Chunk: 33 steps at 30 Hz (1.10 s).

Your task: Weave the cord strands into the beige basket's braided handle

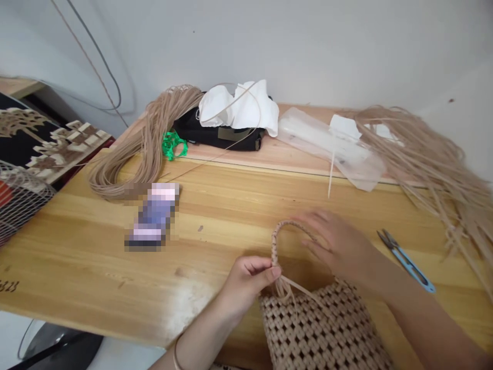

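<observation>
A tan woven basket bag (319,334) lies at the near edge of the wooden table (96,257), its braided handle (278,234) arching away from me. My left hand (246,280) is closed, pinching the base of the handle where loose strands come off the bag's rim. My right hand (339,241) hovers over the handle's far end with fingers stretched out; it is smeared by motion, and I cannot tell whether it touches the handle.
Blue-handled snips (408,262) lie right of my right hand. A bundle of tan cord (146,139) and a pixelated object (154,216) sit at left. Loose flat strips (435,159), clear plastic wrap (331,146), a black bag (219,134) with white cloth stand behind.
</observation>
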### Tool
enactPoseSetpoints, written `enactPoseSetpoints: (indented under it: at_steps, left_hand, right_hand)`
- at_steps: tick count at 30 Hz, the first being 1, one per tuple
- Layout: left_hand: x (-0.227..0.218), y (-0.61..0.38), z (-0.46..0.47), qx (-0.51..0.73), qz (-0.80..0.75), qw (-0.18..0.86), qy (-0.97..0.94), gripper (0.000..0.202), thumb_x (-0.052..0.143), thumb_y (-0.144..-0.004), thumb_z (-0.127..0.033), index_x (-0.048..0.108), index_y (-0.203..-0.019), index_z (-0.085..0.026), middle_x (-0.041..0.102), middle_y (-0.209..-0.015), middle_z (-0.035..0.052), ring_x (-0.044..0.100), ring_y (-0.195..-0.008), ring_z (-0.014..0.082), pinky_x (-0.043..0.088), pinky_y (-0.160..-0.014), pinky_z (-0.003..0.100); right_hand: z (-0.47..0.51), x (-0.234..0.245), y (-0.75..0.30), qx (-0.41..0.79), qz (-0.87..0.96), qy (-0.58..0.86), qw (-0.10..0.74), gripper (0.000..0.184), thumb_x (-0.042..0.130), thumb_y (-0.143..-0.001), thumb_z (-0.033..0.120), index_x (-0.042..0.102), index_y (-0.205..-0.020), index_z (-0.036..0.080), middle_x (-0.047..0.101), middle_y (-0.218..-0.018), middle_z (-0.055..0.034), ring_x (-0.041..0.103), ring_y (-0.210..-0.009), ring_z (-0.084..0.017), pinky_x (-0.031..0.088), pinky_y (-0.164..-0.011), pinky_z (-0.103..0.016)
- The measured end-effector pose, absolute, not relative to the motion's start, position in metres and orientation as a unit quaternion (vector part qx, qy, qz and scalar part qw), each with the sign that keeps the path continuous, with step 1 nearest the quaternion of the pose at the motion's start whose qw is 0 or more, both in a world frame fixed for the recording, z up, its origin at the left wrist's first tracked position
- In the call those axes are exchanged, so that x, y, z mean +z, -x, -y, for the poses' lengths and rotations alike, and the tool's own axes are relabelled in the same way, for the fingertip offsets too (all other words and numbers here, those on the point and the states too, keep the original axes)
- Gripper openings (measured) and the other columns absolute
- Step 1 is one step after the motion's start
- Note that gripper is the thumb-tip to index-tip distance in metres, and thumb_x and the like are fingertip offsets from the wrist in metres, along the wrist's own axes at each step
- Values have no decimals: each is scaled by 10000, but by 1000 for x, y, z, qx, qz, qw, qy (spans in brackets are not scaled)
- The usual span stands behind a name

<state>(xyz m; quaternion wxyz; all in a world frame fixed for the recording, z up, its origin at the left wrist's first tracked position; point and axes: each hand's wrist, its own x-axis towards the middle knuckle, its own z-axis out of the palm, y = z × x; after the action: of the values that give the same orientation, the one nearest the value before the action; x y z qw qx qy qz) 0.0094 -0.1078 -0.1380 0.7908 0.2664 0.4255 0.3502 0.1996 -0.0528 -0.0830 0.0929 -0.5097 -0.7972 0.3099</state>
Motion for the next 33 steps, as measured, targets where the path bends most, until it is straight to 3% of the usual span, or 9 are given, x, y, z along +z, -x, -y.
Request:
enactPoseSetpoints:
  at_steps: [1,3,7,15,22,28,30,31,33]
  left_hand:
    - [-140,-9,107,351,-422,792,-269,244,733,-691,-331,703,-647,-92,669,-606,49,553,-555,101,405,-584,207]
    - [-143,-10,107,352,-413,794,-274,236,722,-709,-328,707,-661,-98,676,-615,50,561,-561,102,409,-588,207]
    - [-148,-10,105,355,-421,793,-261,253,737,-691,-347,703,-647,-100,668,-597,45,554,-551,97,398,-575,204]
    - [-152,-13,106,377,-471,770,-207,275,785,-620,-371,719,-683,-112,665,-615,37,549,-574,98,397,-598,216]
    - [-145,-15,101,357,-449,782,-242,265,748,-672,-360,691,-639,-104,653,-593,32,538,-532,82,394,-562,199]
    - [-137,-16,96,355,-454,765,-289,258,733,-685,-342,680,-638,-94,647,-583,36,539,-532,87,394,-551,196]
    - [-137,-16,95,354,-460,762,-289,249,732,-683,-334,677,-631,-97,637,-574,27,524,-523,83,385,-544,197]
    - [-136,-16,95,354,-463,760,-288,246,733,-679,-331,675,-624,-98,629,-566,21,511,-517,77,373,-536,194]
    - [-135,-17,94,355,-465,758,-289,242,740,-664,-329,680,-618,-99,612,-551,11,494,-515,72,356,-529,191]
  right_hand:
    - [40,-89,-203,323,802,493,96,430,487,-834,229,488,-1247,113,519,-1254,-168,439,-1177,-312,311,-984,-519]
    - [19,-103,-203,366,807,456,86,454,551,-800,203,487,-1246,143,575,-1211,-113,531,-1089,-234,413,-938,-393]
    - [1,-124,-194,411,806,417,86,162,483,-879,196,612,-975,174,677,-906,-27,621,-812,-145,498,-740,-273]
    - [5,-129,-196,400,800,435,105,187,484,-927,279,602,-899,136,627,-839,-14,604,-791,-148,488,-739,-343]
    - [7,-125,-200,364,800,466,98,177,433,-906,156,592,-828,155,612,-775,-16,578,-749,-156,458,-708,-316]
    - [34,-94,-194,265,761,575,142,277,466,-831,161,541,-1096,122,549,-1124,-148,467,-1093,-278,341,-920,-430]
    - [51,-82,-188,285,742,592,130,198,465,-862,270,586,-978,165,634,-907,-87,579,-847,-225,438,-738,-359]
    - [59,-79,-185,321,736,587,104,175,487,-855,319,608,-895,200,646,-777,-38,588,-686,-184,441,-602,-302]
    - [73,-76,-177,420,698,579,34,156,560,-801,362,613,-808,216,636,-686,-7,566,-603,-161,401,-514,-263]
